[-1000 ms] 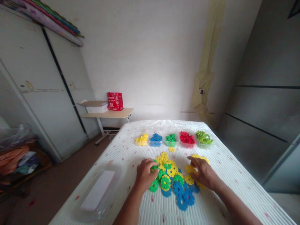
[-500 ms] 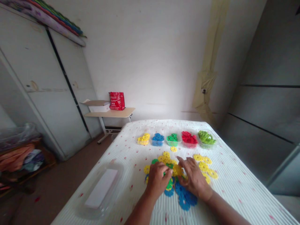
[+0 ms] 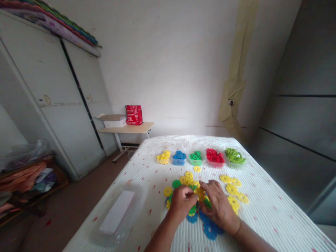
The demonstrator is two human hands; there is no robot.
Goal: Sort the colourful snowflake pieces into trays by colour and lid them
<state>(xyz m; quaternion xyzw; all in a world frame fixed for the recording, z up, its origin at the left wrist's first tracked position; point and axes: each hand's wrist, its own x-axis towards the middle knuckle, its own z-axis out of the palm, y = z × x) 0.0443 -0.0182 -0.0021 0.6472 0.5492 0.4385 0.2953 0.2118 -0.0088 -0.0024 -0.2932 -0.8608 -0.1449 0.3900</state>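
My left hand (image 3: 182,203) is closed, its fingertips pinched at the left edge of a yellow flower-shaped disc (image 3: 201,193). From the right, my right hand (image 3: 222,206) holds the same disc between thumb and fingers. Around and under the hands lies a cluster of joined discs, with yellow discs (image 3: 188,178) at the far side, a green disc (image 3: 176,183) at the left and blue discs (image 3: 210,229) at the near side. The hands hide the cluster's middle. Loose yellow discs (image 3: 232,189) lie right of my right hand.
Across the table's far part stand clear tubs of yellow (image 3: 163,158), blue (image 3: 179,159), green (image 3: 196,159), red (image 3: 215,158) and light green pieces (image 3: 234,156). One yellow disc (image 3: 197,168) lies before them. A clear plastic lid (image 3: 96,238) with a white strip (image 3: 117,211) lies at left.
The view has shifted slightly, so everything sits a little lower and to the right. My left fingertips have moved in closer against the yellow disc, and my right hand stays around it.
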